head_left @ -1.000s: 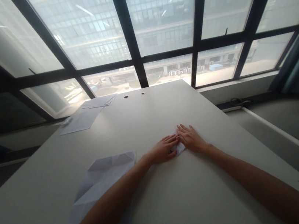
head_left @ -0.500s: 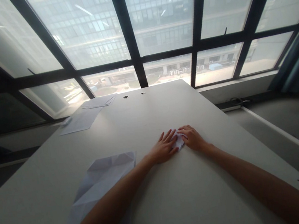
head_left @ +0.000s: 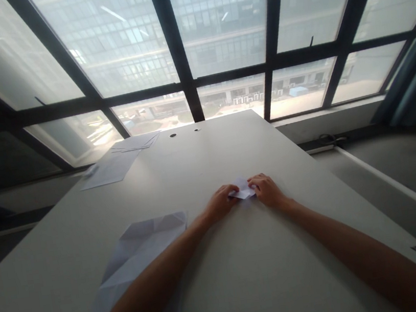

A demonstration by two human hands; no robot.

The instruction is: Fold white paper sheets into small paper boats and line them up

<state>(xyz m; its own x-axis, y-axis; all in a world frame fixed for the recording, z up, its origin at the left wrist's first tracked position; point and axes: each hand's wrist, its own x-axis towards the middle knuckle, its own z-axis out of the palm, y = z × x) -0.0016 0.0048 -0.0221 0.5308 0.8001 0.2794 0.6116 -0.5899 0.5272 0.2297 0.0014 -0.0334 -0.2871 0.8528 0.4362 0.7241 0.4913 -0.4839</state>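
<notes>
Folded paper (head_left: 243,190) — centre of frame, between both hands.
Left hand (head_left: 221,202), right hand (head_left: 267,191) — fingers curled, pinching opposite edges.

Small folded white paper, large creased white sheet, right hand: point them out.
Small folded white paper (head_left: 244,190): head view, middle.
Large creased white sheet (head_left: 136,250): head view, upper half.
Right hand (head_left: 269,191): head view, back of hand.

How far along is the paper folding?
Some folding looks done: the small white paper has a pointed corner. It's in hand now, with the left hand and right hand at its two sides. How much is left, I can't tell, because they hide its edges. The big creased sheet lies spread out.
</notes>
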